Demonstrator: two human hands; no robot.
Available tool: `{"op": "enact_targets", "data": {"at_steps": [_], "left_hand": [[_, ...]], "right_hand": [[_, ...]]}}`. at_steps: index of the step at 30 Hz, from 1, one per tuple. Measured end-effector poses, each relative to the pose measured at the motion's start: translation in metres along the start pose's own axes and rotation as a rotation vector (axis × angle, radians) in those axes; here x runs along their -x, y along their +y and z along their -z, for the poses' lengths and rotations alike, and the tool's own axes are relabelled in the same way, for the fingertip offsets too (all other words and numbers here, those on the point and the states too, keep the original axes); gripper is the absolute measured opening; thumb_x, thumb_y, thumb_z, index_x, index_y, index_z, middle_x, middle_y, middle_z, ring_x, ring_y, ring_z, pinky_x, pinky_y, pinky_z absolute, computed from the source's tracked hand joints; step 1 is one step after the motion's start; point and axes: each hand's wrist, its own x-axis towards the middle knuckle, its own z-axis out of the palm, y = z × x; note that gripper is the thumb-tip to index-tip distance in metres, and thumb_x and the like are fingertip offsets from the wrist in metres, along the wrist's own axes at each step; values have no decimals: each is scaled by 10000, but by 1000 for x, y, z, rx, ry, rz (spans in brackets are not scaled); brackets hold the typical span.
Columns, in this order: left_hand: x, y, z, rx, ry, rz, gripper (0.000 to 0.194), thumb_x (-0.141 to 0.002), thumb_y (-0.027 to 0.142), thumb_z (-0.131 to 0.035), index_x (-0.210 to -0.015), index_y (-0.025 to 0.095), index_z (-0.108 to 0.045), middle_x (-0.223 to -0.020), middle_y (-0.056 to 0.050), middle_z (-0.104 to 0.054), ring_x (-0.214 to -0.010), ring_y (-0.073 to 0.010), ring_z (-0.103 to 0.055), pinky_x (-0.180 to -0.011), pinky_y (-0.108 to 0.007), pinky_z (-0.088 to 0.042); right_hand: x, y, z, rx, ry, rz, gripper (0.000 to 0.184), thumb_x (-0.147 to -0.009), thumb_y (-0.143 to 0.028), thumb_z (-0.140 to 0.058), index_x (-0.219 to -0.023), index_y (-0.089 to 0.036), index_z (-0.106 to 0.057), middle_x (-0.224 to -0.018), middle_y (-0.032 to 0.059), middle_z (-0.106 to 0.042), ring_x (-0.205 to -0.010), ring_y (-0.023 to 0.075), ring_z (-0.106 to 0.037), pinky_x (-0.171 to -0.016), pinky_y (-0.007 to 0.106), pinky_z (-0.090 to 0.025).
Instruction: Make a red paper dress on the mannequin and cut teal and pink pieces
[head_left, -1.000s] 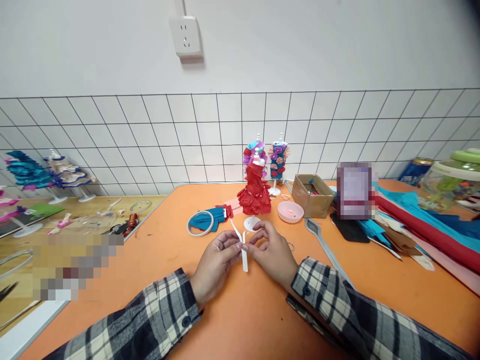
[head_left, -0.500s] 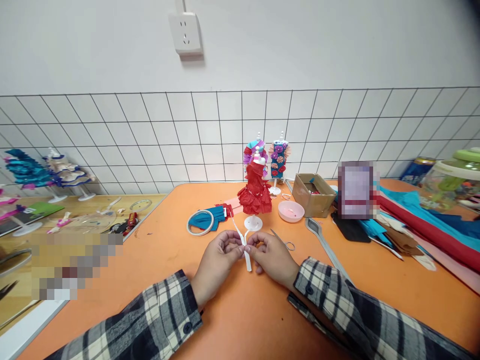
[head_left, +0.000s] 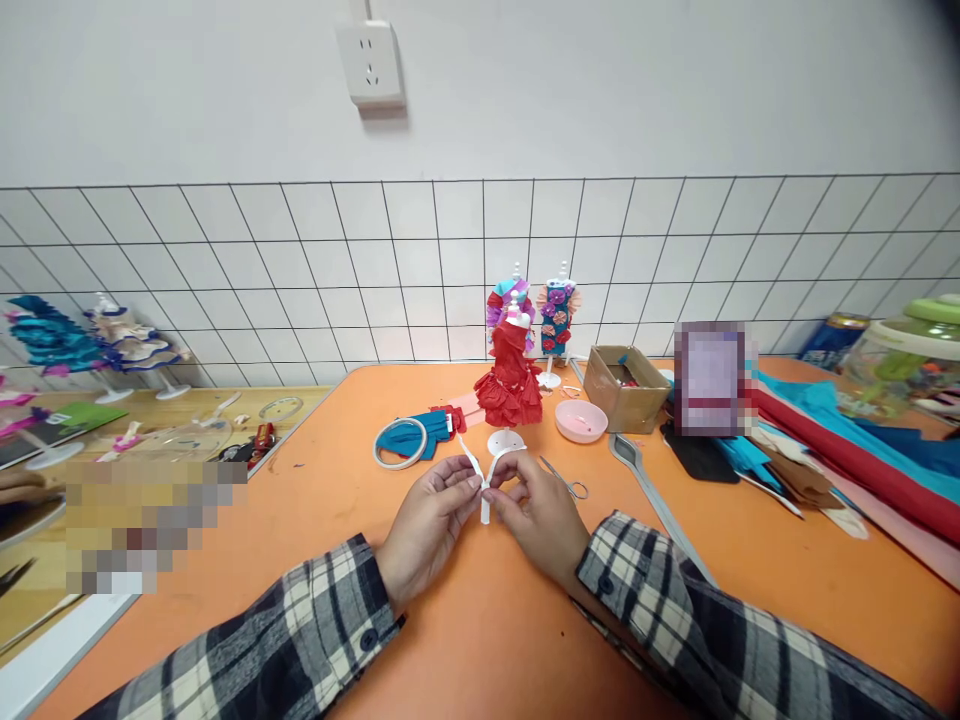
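Observation:
A narrow white strip (head_left: 485, 512) stands between my two hands, forked into two tails at its upper end, with a short piece hanging below the fingers. My left hand (head_left: 429, 518) pinches it between thumb and fingers from one side. From the other side my right hand (head_left: 541, 515) pinches it near the fork, its fingertips close to those of the left. Just behind the hands a small dress form (head_left: 508, 375) in a ruffled red dress stands on a white round base. Scissors (head_left: 574, 488) lie beside my right hand, partly hidden by it.
Teal and red paper pieces (head_left: 412, 437) lie under a ring (head_left: 377, 455) at left. Behind are two more dressed forms, a pink bowl (head_left: 581, 422) and a cardboard box (head_left: 628, 390). Rolled paper (head_left: 840, 440) and a phone-like screen (head_left: 711, 378) are at right. A blurred hand-like shape (head_left: 22, 487) shows far left.
Both hands have shifted slightly left with the white strip. Its lower tail looks shorter, and the right fingers are more bent and raised. The blurred shape has appeared at the left edge.

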Motion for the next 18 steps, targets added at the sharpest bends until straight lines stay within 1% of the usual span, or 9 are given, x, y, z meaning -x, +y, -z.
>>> {"op": "enact_targets", "data": {"at_steps": [2,5,6,8,11,14,16,18], "left_hand": [[0,0,0,-5,-26,-6,318,-657,72,-782,-921,153,-624,-884,-20,-648,-818,-116,-621,-762,-203,-510],[1,0,0,-36,-54,-14,355,-642,91,-805,-938,161,-621,-874,-6,-645,-814,-110,-608,-771,-203,-488],[1,1,0,-51,-56,-19,359,-644,100,-808,-944,163,-620,-873,-4,-645,-819,-110,-605,-778,-205,-482],[1,1,0,-91,-56,-29,368,-645,122,-815,-952,167,-618,-884,-6,-649,-833,-119,-603,-786,-216,-473],[1,1,0,-165,-50,-43,388,-637,139,-821,-962,168,-610,-903,-14,-655,-822,-129,-602,-778,-236,-466],[1,0,1,-205,-48,-41,389,-640,134,-817,-964,168,-604,-879,-10,-653,-785,-127,-603,-763,-245,-466],[1,0,0,-192,-62,-16,373,-642,120,-810,-952,167,-608,-852,-4,-650,-771,-127,-609,-753,-244,-471],[2,2,-1,-140,-112,33,339,-639,95,-797,-921,158,-621,-838,-6,-652,-773,-129,-616,-749,-241,-481]], "right_hand": [[-1,1,-2,-109,-7,-119,192,-796,-274,-613,-941,-222,-499,-884,-14,-607,-555,98,-602,-501,225,-476],[-4,1,-2,-308,-42,-340,373,-730,-365,-664,-1028,-229,-487,-882,-10,-591,-556,116,-602,-403,216,-472],[-5,1,-1,-365,-58,-390,399,-717,-391,-670,-1034,-222,-497,-869,-8,-588,-574,122,-608,-398,215,-478],[-6,1,1,-423,-78,-429,371,-706,-417,-671,-975,-196,-545,-823,-6,-581,-597,120,-604,-407,203,-483],[-8,1,2,-385,-80,-409,286,-698,-401,-672,-846,-169,-592,-762,-9,-570,-544,84,-530,-401,180,-462],[-8,1,3,-296,-93,-358,206,-733,-357,-640,-808,-172,-591,-699,-19,-544,-513,78,-465,-404,189,-456],[-7,2,4,-216,-121,-267,130,-773,-307,-593,-797,-181,-574,-698,-14,-529,-541,94,-475,-421,195,-453],[-4,3,4,-141,-149,-108,51,-803,-242,-547,-803,-191,-548,-767,4,-534,-612,109,-506,-474,198,-459]]}}
